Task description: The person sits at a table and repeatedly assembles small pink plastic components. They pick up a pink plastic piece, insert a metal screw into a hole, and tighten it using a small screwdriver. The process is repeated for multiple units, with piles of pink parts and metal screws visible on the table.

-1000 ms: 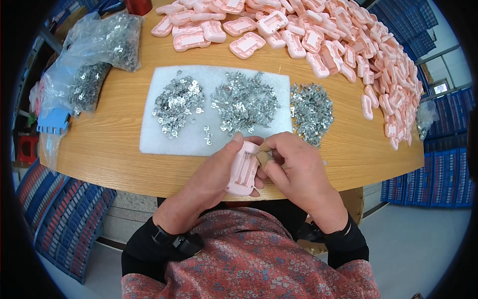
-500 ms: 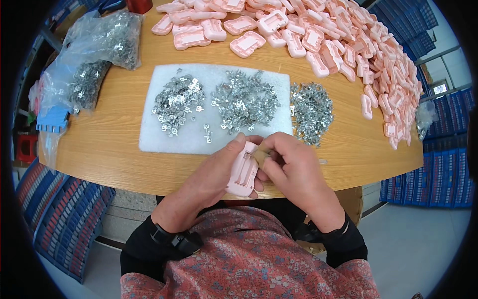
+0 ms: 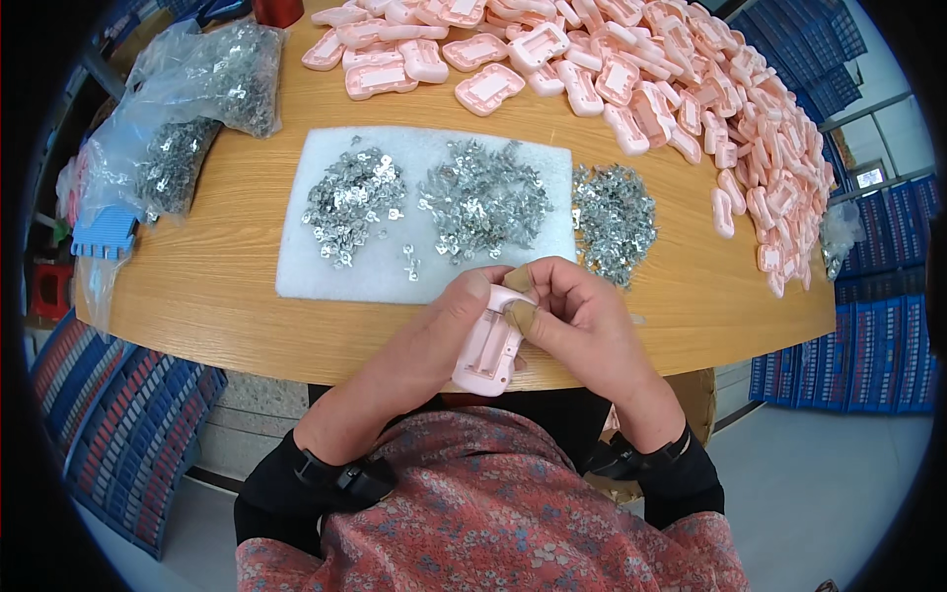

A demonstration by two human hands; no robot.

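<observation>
My left hand (image 3: 429,331) holds a pink plastic case (image 3: 485,347) at the near edge of the wooden table (image 3: 227,296). My right hand (image 3: 577,316) presses its thumb and fingertips into the case's upper end; anything pinched between them is hidden. Just beyond my hands lies a white foam pad (image 3: 335,276) with two heaps of small silver metal clips (image 3: 483,197) on it. A third heap of clips (image 3: 614,215) sits on the bare wood to the right of the pad.
Many pink cases (image 3: 681,89) are piled across the far and right side of the table. Clear plastic bags of metal parts (image 3: 192,109) lie at the far left, with a blue comb-like piece (image 3: 104,235) near them. Blue crates (image 3: 868,326) stand on the right.
My hands have stayed almost still on the pink case; only the right fingers shifted slightly at its upper end.
</observation>
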